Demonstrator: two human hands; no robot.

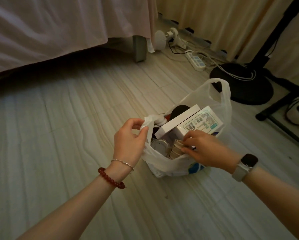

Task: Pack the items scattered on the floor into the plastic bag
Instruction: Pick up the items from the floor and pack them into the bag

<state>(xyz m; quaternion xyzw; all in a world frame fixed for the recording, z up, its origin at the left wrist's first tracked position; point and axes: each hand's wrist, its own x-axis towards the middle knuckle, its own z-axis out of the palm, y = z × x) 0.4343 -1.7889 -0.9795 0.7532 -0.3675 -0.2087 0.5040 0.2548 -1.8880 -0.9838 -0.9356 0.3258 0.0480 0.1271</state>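
Packing nearly done, last item going into the plastic bag (169,163) on the floor (67,135).

Left hand (129,141) pinches the bag's near handle (147,124) in curled fingers, holding the mouth open. Right hand (204,149) grips a stack of paper cups (175,149) at the bag's near edge, beside a tin can (160,146) and in front of 2 white boxes (195,123). No loose items show around the bag. Next, I judge, the cups need pushing down and both handles gathering.

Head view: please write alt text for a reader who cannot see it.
A person's left hand holds a handle of a plastic bag on the floor while the right hand pushes a stack of paper cups inside. White boxes and a can already fill it.
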